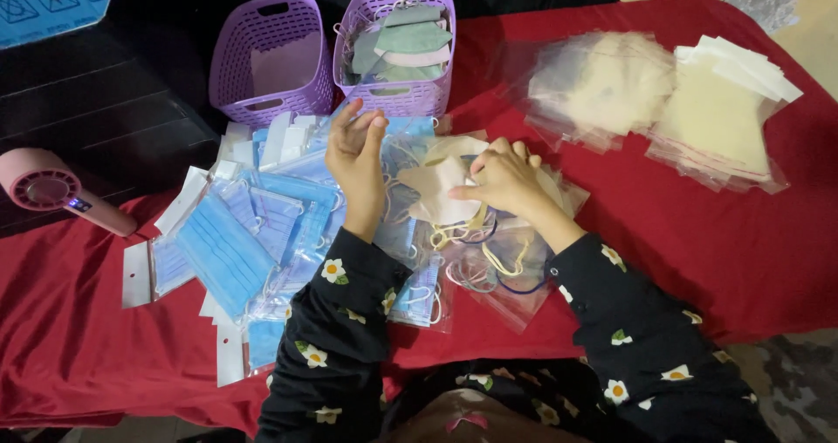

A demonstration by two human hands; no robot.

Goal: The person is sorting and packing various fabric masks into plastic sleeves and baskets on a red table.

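**Head view: masks partly sorted, most of the pile loose**

Head camera looks down on your two hands working over a heap of face masks. Your right hand (504,181) is pinched shut on a cream-coloured mask (436,192), holding it just above the middle of the heap. Your left hand (356,151) is raised beside it, fingers loosely spread and closed on nothing that I can make out; a thin ear loop may run past the fingertips, but that is too fine to tell.

Judging from how things lie, the sorting is at an early stage. The right purple basket (397,50) already holds a few folded masks in green, grey and pink. The left purple basket (272,59) looks bare inside. Still loose are the blue masks in clear sleeves (236,242), fanned out under your left forearm, and a tangle of ear loops (489,260) below your right wrist. Two stacks of clear bags holding pale sheets (663,103) lie well apart at the far right, seemingly untouched.

Everything rests on a red cloth (742,260) spread over a low surface. A pink handheld fan (52,190) lies at the left edge, partly on dark flooring (105,103). Patterned floor shows at the lower right corner.
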